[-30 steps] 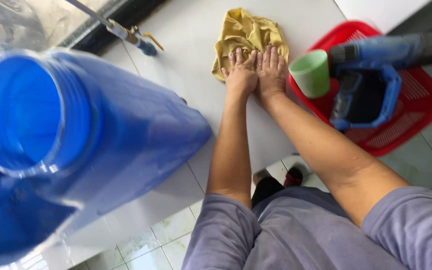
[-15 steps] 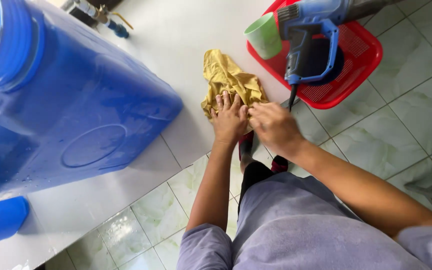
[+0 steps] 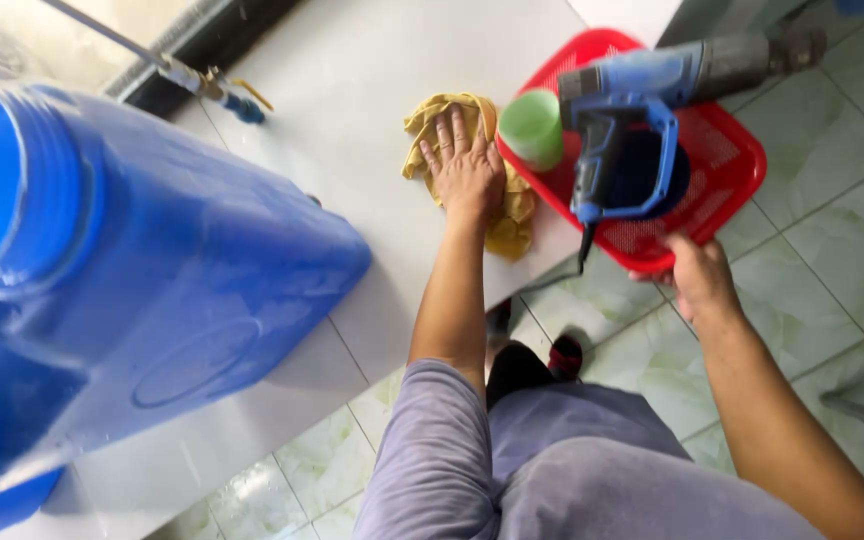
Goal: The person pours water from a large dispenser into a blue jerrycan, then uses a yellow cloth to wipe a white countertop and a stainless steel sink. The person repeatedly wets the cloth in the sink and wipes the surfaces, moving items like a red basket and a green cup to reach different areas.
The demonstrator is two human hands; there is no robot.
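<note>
Here the left hand (image 3: 467, 165) lies flat, fingers spread, pressing the crumpled yellow cloth (image 3: 507, 215) onto the white table top (image 3: 352, 90). The right hand (image 3: 697, 280) grips the near rim of the red plastic basket (image 3: 727, 180) (blue heat gun (image 3: 632, 110) and green cup (image 3: 532, 127) inside). Wiping looks under way, not finished.

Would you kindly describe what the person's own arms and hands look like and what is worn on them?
Both forearms are bare, with no gloves, watch or rings that I can make out. The left hand and right hand are uncovered. Short, loose grey-lilac fabric sleeves end near the elbows, the left one showing soft folds. No markings or cables appear on either arm.
</note>
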